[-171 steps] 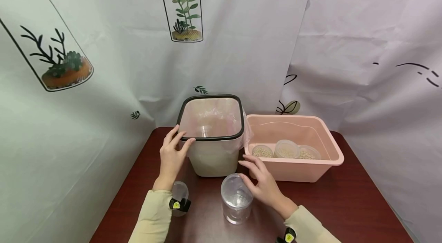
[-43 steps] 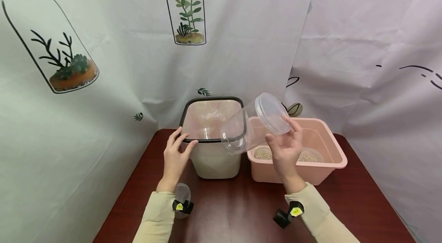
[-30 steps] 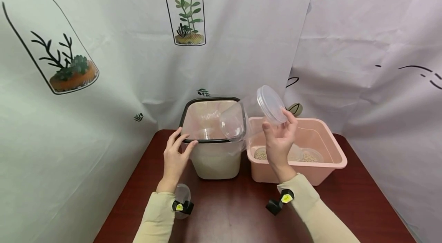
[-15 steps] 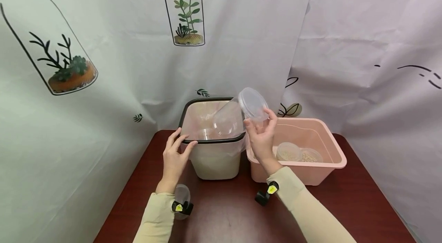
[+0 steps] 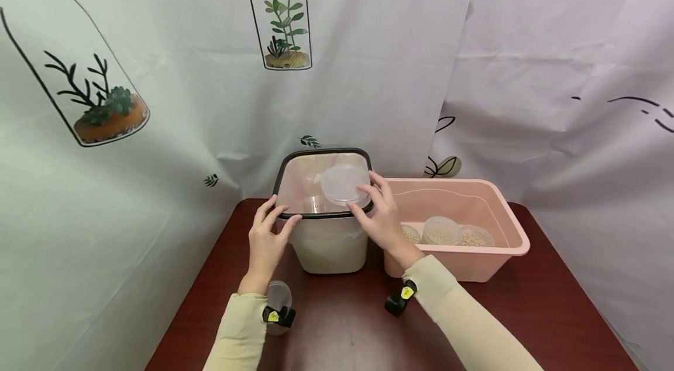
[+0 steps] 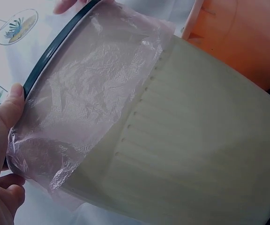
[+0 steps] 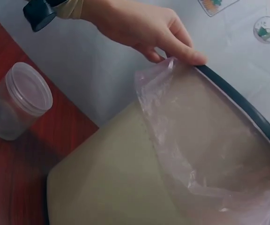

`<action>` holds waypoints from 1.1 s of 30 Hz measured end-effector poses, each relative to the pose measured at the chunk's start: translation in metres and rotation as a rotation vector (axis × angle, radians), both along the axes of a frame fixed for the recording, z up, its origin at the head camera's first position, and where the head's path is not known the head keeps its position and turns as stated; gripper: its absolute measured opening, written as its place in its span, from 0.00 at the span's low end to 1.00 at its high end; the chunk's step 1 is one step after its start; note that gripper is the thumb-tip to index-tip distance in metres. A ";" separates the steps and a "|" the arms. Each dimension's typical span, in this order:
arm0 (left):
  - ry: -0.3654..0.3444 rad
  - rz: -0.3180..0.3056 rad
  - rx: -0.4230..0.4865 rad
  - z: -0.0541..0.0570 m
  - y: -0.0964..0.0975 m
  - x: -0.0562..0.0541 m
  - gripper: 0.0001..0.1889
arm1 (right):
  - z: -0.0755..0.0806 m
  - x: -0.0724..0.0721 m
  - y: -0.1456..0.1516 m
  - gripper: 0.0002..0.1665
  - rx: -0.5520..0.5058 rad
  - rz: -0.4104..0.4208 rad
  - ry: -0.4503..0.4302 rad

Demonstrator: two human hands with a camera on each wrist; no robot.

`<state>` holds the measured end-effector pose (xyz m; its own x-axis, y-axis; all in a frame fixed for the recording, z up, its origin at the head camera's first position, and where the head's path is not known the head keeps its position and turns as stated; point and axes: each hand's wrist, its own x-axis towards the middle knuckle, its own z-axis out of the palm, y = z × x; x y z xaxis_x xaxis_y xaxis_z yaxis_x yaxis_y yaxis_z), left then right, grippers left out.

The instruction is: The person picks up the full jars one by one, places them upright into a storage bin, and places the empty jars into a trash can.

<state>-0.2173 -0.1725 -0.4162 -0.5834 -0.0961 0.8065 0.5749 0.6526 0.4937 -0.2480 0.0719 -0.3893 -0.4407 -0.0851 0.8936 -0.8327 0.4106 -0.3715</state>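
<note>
In the head view a square trash bin (image 5: 329,245) with a black rim and a thin pinkish liner (image 6: 93,79) stands at the back of the table. My left hand (image 5: 267,236) grips its front left corner, thumb and fingers on the rim. Over the right part of the opening is my right hand (image 5: 381,216), fingers spread and lightly bent. Just below those fingertips, a clear plastic jar shows its frosted lid (image 5: 342,184) inside the bin, slightly blurred; its body is mostly hidden. Another clear container (image 5: 315,203) shows deeper in the bin.
A pink tub (image 5: 502,227) right of the bin holds several round tubs (image 5: 441,232) of pale beans or beads. A lidded clear jar (image 7: 20,101) stands on the dark red table (image 5: 337,330) beside the left wrist. A printed white cloth (image 5: 368,67) hangs behind.
My right hand lifted the clear jar from the table, carried it up and leftward over the bin, and let it go inside. My left hand has stayed on the rim.
</note>
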 end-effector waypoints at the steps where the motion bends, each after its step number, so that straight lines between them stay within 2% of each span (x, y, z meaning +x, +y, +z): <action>1: 0.002 0.000 0.000 0.000 0.000 0.000 0.17 | -0.001 0.000 0.001 0.20 0.010 -0.006 0.010; 3: 0.008 -0.004 0.002 0.000 0.000 -0.001 0.17 | 0.000 0.001 0.002 0.13 0.020 -0.010 0.028; 6: 0.010 -0.005 0.000 0.001 -0.001 -0.001 0.17 | 0.000 0.002 0.003 0.10 0.022 -0.016 0.046; 15: 0.026 -0.010 0.010 0.002 -0.001 0.002 0.19 | 0.001 0.010 0.004 0.11 -0.001 0.011 0.095; 25: -0.186 -0.073 -0.064 0.003 -0.015 0.017 0.33 | 0.008 0.031 -0.016 0.09 -0.023 0.126 0.226; 29: -0.193 -0.076 -0.081 0.004 -0.021 0.019 0.35 | 0.009 0.039 -0.027 0.10 -0.046 0.173 0.260; 33: -0.170 -0.039 -0.086 0.005 -0.029 0.021 0.35 | 0.005 0.044 -0.038 0.11 -0.028 0.219 0.284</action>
